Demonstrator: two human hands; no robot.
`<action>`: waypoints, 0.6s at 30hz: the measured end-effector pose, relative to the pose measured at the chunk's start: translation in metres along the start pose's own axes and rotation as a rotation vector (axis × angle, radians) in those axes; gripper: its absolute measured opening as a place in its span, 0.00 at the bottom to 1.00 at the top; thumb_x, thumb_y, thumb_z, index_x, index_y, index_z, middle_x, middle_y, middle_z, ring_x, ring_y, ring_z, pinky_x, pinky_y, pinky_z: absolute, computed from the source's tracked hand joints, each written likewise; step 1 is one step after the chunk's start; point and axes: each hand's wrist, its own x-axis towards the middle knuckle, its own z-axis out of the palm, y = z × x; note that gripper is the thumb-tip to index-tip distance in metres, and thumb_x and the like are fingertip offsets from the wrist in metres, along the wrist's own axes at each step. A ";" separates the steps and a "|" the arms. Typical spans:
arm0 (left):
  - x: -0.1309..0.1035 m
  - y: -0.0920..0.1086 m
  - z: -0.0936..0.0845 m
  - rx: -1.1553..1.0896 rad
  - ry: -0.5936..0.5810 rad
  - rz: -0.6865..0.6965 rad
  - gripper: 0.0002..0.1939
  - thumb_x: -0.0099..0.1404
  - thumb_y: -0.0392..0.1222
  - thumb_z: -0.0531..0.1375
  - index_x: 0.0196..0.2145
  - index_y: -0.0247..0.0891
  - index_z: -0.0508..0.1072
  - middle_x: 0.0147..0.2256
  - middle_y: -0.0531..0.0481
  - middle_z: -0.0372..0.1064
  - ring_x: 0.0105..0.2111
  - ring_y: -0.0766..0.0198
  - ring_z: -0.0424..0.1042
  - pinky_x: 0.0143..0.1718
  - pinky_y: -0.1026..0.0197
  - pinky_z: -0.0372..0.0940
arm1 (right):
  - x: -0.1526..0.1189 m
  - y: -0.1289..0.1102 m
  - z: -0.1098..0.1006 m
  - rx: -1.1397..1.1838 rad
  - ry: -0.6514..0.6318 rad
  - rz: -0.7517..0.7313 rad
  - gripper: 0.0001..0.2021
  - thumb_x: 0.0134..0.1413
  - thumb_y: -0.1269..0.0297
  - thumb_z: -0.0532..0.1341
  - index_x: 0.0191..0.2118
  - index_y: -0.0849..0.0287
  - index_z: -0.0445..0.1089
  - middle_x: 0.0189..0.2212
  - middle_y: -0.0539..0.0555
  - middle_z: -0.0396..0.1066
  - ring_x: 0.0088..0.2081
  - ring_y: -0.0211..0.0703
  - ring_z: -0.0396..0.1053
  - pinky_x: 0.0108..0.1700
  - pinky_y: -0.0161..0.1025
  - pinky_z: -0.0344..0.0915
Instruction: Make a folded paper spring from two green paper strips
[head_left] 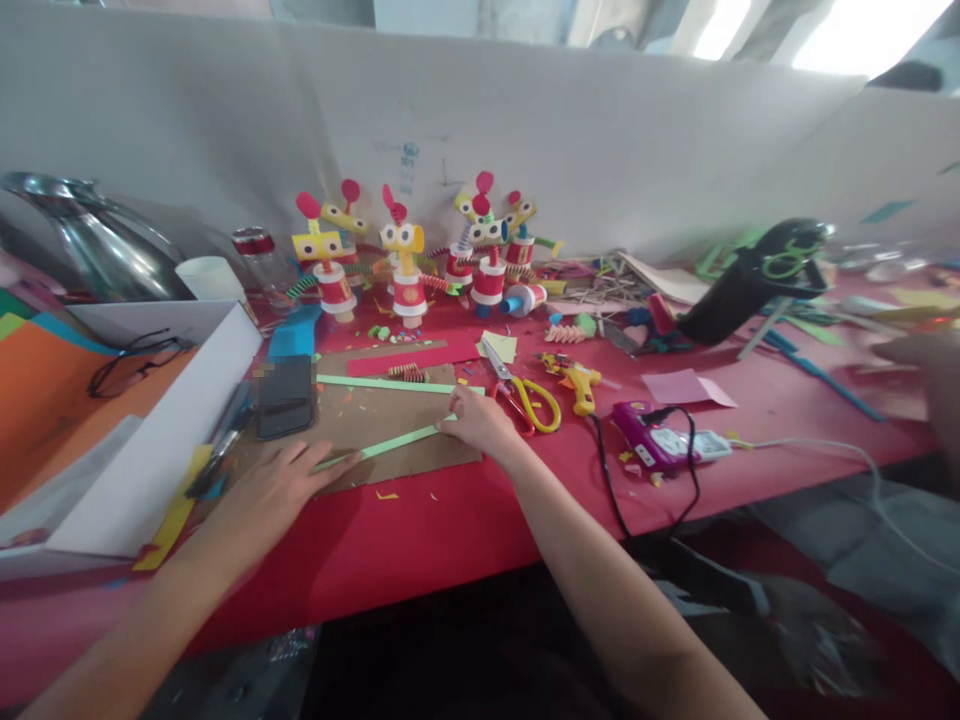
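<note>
A pale green paper strip [401, 440] slants across a brown cardboard sheet [442, 465]. Its right end is pinched in the fingers of my right hand [480, 420]. At the strip's other end my left hand [289, 485] lies with its fingers stretched out, touching the strip. A second pale green strip [375, 383] lies farther back, its right end close to my right hand. Scissors with yellow and red handles [536, 400] rest just right of that hand. Beyond my left fingers is a dark phone [286, 405]. A small striped paper spring [409, 373] sits behind the second strip.
Several paper figures [409, 270] stand along the back wall. A white box [150, 480] holding coloured paper and glasses is at left. To the right are a yellow glue gun [581, 385], a purple power strip [660, 440] with cables, and a black holder [742, 285]. Another person's hand [919, 355] is far right.
</note>
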 end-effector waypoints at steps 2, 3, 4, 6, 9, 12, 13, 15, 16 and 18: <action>0.007 0.005 -0.001 -0.008 -0.069 0.076 0.34 0.57 0.21 0.45 0.54 0.50 0.66 0.47 0.49 0.67 0.45 0.58 0.64 0.47 0.55 0.58 | -0.008 -0.004 0.002 -0.153 0.125 -0.081 0.15 0.47 0.57 0.64 0.42 0.53 0.68 0.39 0.55 0.71 0.37 0.47 0.70 0.34 0.39 0.63; 0.012 0.009 -0.001 -0.032 -0.073 0.087 0.30 0.57 0.22 0.45 0.51 0.45 0.69 0.47 0.47 0.67 0.44 0.58 0.64 0.47 0.55 0.58 | -0.012 -0.006 0.003 -0.214 0.160 -0.155 0.12 0.50 0.59 0.63 0.42 0.53 0.70 0.41 0.56 0.70 0.40 0.48 0.68 0.37 0.41 0.63; 0.017 0.014 0.000 -0.059 -0.072 0.083 0.25 0.57 0.23 0.47 0.46 0.41 0.72 0.45 0.45 0.67 0.43 0.58 0.65 0.46 0.55 0.59 | -0.016 -0.008 0.005 -0.271 0.167 -0.247 0.09 0.53 0.62 0.60 0.41 0.54 0.71 0.42 0.56 0.69 0.43 0.49 0.67 0.40 0.41 0.63; 0.028 0.026 0.002 -0.084 -0.072 0.037 0.15 0.59 0.28 0.50 0.36 0.36 0.74 0.40 0.43 0.67 0.39 0.57 0.66 0.44 0.56 0.61 | -0.023 -0.011 0.009 -0.375 0.136 -0.426 0.08 0.57 0.69 0.56 0.38 0.56 0.72 0.40 0.57 0.69 0.46 0.48 0.64 0.45 0.41 0.61; 0.039 0.037 0.007 -0.046 -0.080 -0.047 0.13 0.62 0.33 0.49 0.35 0.37 0.73 0.34 0.45 0.65 0.36 0.58 0.67 0.40 0.56 0.63 | -0.033 -0.010 0.013 -0.486 0.068 -0.574 0.12 0.57 0.75 0.52 0.40 0.60 0.72 0.39 0.58 0.70 0.44 0.48 0.65 0.44 0.41 0.62; 0.041 0.038 0.013 -0.027 -0.087 -0.040 0.24 0.60 0.26 0.46 0.50 0.43 0.69 0.39 0.46 0.64 0.37 0.60 0.67 0.38 0.58 0.63 | -0.043 -0.001 0.014 -0.496 0.070 -0.626 0.15 0.57 0.75 0.52 0.48 0.61 0.68 0.45 0.58 0.69 0.46 0.46 0.65 0.47 0.41 0.62; 0.040 0.037 0.015 -0.029 -0.088 -0.031 0.29 0.59 0.25 0.45 0.53 0.47 0.66 0.41 0.47 0.64 0.38 0.61 0.67 0.38 0.59 0.63 | -0.045 0.002 0.014 -0.479 0.089 -0.636 0.17 0.58 0.73 0.51 0.52 0.60 0.66 0.47 0.58 0.68 0.48 0.46 0.64 0.51 0.42 0.61; 0.040 0.037 0.017 -0.040 -0.083 -0.030 0.34 0.58 0.23 0.45 0.57 0.52 0.63 0.44 0.48 0.63 0.40 0.62 0.68 0.39 0.60 0.62 | -0.048 0.007 0.014 -0.444 0.138 -0.649 0.19 0.61 0.67 0.51 0.56 0.59 0.63 0.52 0.58 0.66 0.54 0.47 0.61 0.58 0.44 0.55; 0.042 0.038 0.017 -0.051 -0.078 -0.037 0.34 0.58 0.23 0.45 0.56 0.52 0.63 0.46 0.48 0.63 0.39 0.63 0.68 0.39 0.60 0.62 | -0.048 0.009 0.013 -0.432 0.159 -0.652 0.19 0.62 0.64 0.50 0.57 0.59 0.62 0.53 0.58 0.65 0.56 0.47 0.59 0.60 0.45 0.52; 0.050 0.043 0.017 -0.083 -0.061 -0.055 0.29 0.60 0.25 0.45 0.54 0.48 0.66 0.49 0.46 0.62 0.38 0.63 0.69 0.38 0.60 0.62 | -0.046 0.010 0.013 -0.418 0.181 -0.652 0.20 0.63 0.61 0.50 0.58 0.59 0.62 0.54 0.57 0.65 0.58 0.47 0.58 0.63 0.47 0.46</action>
